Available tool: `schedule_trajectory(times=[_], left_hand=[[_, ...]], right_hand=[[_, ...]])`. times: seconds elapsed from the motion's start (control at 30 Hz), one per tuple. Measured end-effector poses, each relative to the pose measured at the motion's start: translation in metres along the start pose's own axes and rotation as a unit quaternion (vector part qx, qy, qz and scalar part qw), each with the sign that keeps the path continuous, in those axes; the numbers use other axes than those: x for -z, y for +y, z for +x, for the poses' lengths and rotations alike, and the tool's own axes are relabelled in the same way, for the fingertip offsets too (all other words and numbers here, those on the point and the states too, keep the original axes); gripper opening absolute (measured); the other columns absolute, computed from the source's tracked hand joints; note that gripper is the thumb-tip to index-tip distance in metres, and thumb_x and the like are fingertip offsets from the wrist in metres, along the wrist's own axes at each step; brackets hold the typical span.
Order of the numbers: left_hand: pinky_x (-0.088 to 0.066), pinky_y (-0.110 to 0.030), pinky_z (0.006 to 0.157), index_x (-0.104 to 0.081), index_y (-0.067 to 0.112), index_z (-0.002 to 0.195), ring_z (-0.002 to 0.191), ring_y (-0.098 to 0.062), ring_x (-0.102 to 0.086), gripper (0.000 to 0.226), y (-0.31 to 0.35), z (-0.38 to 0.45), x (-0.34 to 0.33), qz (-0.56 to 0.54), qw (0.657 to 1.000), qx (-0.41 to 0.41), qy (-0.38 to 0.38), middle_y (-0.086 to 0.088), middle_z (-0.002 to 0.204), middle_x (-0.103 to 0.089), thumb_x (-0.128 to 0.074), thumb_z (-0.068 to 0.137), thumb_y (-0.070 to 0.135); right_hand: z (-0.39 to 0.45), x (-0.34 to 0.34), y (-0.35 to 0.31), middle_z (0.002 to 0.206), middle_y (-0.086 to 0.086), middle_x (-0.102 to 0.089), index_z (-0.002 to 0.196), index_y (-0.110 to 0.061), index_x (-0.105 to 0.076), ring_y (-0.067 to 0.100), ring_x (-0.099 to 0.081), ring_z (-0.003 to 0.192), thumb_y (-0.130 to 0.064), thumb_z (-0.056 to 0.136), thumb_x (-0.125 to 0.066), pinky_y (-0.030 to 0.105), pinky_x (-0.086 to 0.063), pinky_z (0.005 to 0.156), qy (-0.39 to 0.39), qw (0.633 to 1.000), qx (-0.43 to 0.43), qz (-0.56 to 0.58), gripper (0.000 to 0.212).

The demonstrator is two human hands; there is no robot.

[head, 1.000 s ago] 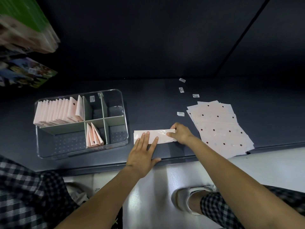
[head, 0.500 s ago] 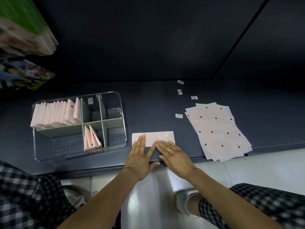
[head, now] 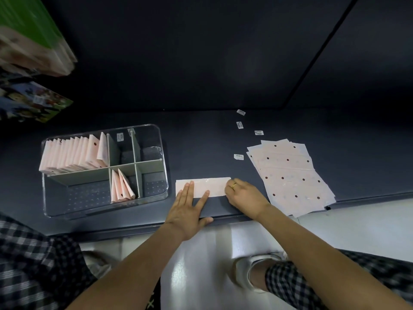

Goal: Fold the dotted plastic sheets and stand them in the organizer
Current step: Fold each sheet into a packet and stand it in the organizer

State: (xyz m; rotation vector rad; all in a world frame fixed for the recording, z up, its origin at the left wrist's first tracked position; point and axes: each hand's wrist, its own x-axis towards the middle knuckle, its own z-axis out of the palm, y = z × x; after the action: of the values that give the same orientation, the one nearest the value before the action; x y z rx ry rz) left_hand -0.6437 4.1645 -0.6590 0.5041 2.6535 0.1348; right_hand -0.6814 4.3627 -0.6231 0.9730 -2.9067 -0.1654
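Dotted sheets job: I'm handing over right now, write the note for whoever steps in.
Left hand: flat, fingers straight, pressing the left part of the folded strip.
Right hand: fingers curled at the strip's right end; whether it pinches the edge is unclear.
Strip lies on the dark counter between the organizer and the flat stack of sheets.
Done: a row of folded sheets stands in the organizer's back left compartment, a few more in a front middle one.
Left: finish folding this strip, stand it in, then work through the stack.

Single head-worn view, steeply down and forward, close over the dark shelf (head: 201, 139) edge
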Motion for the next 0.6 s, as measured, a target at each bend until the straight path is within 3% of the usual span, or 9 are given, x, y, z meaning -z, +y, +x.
schedule_trajectory(times=[0.1, 0.2, 0.3, 0.4, 0.47, 0.53, 0.6], left_hand=[[0.013, -0.041, 0.114, 0.009, 0.033, 0.149, 0.141, -0.03, 0.026, 0.074, -0.002, 0.002, 0.004, 0.012, 1.0, 0.005, -0.005, -0.017, 0.154, 0.025, -0.025, 0.091, 0.066], [0.008, -0.045, 0.116, -0.011, 0.037, 0.149, 0.145, -0.029, 0.014, 0.067, -0.002, -0.002, 0.011, 0.027, 0.998, 0.011, 0.048, -0.013, 0.158, 0.014, -0.034, 0.092, 0.063], [-0.016, -0.036, 0.11, -0.045, 0.031, 0.136, 0.139, -0.025, -0.019, 0.049, 0.004, -0.011, 0.014, -0.012, 0.992, 0.003, 0.128, -0.006, 0.153, -0.022, -0.047, 0.091, 0.051], [-0.028, -0.029, 0.094, -0.059, 0.029, 0.121, 0.123, -0.019, -0.036, 0.03, 0.007, -0.02, 0.009, -0.061, 0.986, 0.001, 0.154, 0.007, 0.133, -0.046, -0.048, 0.093, 0.033], [-0.03, -0.027, 0.092, -0.062, 0.03, 0.118, 0.119, -0.017, -0.039, 0.028, 0.006, -0.023, 0.004, -0.1, 0.983, 0.006, 0.156, 0.011, 0.127, -0.05, -0.048, 0.094, 0.026], [-0.031, -0.027, 0.095, -0.062, 0.031, 0.122, 0.117, -0.017, -0.041, 0.031, 0.003, -0.024, 0.002, -0.131, 0.978, 0.006, 0.161, 0.011, 0.127, -0.052, -0.047, 0.096, 0.024], [-0.033, -0.027, 0.096, -0.064, 0.029, 0.122, 0.116, -0.019, -0.044, 0.031, 0.0, -0.026, 0.001, -0.151, 0.974, -0.003, 0.168, 0.009, 0.127, -0.055, -0.049, 0.096, 0.02]], right_hand=[[0.004, 0.007, -0.003, 0.06, 0.003, -0.062, 0.055, -0.011, -0.064, 0.019, -0.057, 0.053, -0.01, 0.038, -0.082, 0.021, -0.043, 0.045, 0.02, 1.0, 0.01, -0.013, 0.025], [-0.004, 0.007, -0.017, 0.06, 0.002, -0.061, 0.058, -0.012, -0.063, 0.02, -0.056, 0.055, -0.011, 0.048, -0.077, 0.023, -0.043, 0.047, 0.068, 0.998, 0.015, 0.009, 0.017], [-0.012, 0.011, -0.047, 0.055, 0.0, -0.057, 0.057, -0.014, -0.06, 0.018, -0.055, 0.053, -0.016, 0.051, -0.076, 0.023, -0.042, 0.047, 0.107, 0.993, -0.001, 0.051, 0.018], [-0.02, 0.014, -0.074, 0.057, -0.003, -0.059, 0.062, -0.014, -0.059, 0.016, -0.058, 0.056, -0.022, 0.058, -0.082, 0.021, -0.045, 0.051, 0.11, 0.983, -0.034, 0.14, 0.024], [-0.027, 0.013, -0.078, 0.078, -0.001, -0.067, 0.079, -0.011, -0.06, 0.018, -0.062, 0.075, -0.034, 0.074, -0.076, 0.026, -0.048, 0.067, 0.051, 0.972, -0.061, 0.22, 0.029], [-0.034, 0.009, -0.074, 0.11, -0.002, -0.064, 0.106, -0.012, -0.055, 0.018, -0.056, 0.102, -0.046, 0.08, -0.067, 0.027, -0.038, 0.089, -0.053, 0.943, -0.1, 0.312, 0.045], [-0.04, 0.003, -0.068, 0.127, -0.002, -0.056, 0.126, -0.017, -0.047, 0.016, -0.047, 0.117, -0.046, 0.079, -0.068, 0.026, -0.031, 0.098, -0.104, 0.93, -0.12, 0.33, 0.058]])
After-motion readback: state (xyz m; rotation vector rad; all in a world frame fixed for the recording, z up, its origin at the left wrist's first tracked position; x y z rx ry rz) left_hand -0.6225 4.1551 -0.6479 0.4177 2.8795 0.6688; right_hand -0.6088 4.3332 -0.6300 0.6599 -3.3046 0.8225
